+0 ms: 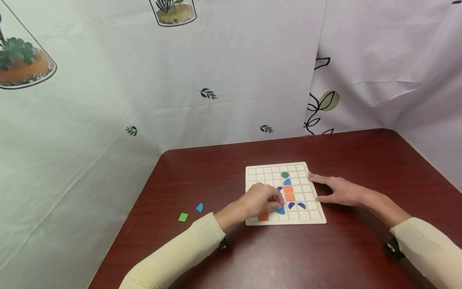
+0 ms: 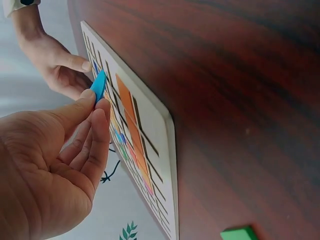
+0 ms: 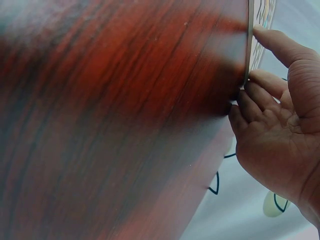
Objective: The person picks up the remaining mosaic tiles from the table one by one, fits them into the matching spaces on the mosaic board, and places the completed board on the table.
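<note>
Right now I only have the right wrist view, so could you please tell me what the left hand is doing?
Observer: The left hand pinches a light-blue piece.
Operator: Thank you. Is anything lying loose to the left of the grid board?
Observer: Yes, a green square and a light-blue quarter-circle lie on the table there.
Operator: And is there anything round on the board, please?
Observer: Yes, a dark-green disc sits near its far edge.
</note>
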Motion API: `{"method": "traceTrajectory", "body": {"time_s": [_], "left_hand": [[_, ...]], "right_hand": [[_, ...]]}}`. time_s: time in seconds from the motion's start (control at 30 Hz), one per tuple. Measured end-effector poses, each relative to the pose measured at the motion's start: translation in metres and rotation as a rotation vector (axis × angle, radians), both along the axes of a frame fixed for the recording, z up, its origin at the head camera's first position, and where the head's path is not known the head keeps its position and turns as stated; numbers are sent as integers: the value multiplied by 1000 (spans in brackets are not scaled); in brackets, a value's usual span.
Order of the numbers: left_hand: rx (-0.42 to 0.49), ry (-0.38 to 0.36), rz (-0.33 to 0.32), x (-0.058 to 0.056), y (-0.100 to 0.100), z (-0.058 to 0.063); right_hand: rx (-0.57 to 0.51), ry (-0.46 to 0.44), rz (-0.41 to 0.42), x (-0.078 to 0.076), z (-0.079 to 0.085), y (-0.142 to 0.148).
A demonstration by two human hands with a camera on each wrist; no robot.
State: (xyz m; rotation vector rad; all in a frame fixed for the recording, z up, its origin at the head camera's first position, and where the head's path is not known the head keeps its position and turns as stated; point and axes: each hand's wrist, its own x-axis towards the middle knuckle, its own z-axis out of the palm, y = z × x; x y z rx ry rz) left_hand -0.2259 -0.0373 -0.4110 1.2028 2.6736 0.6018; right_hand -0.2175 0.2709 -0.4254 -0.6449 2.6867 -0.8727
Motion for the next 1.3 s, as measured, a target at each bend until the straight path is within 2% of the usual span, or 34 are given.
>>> {"method": "traceTrajectory", "body": {"time_s": [0.33, 0.57, 1.07, 1.3], "left_hand": [[-30, 84, -39, 5, 5, -7], [-18, 77, -39, 7, 7, -9], [-8, 153, -54, 9, 8, -14], [-1, 137, -56, 10, 8, -15]], "right_hand": [[-4, 0, 6, 0, 1, 0], [-1, -7, 1, 0, 1, -1], [-2, -1, 5, 0, -1, 0], [-2, -11, -1, -1, -1, 0]]}}
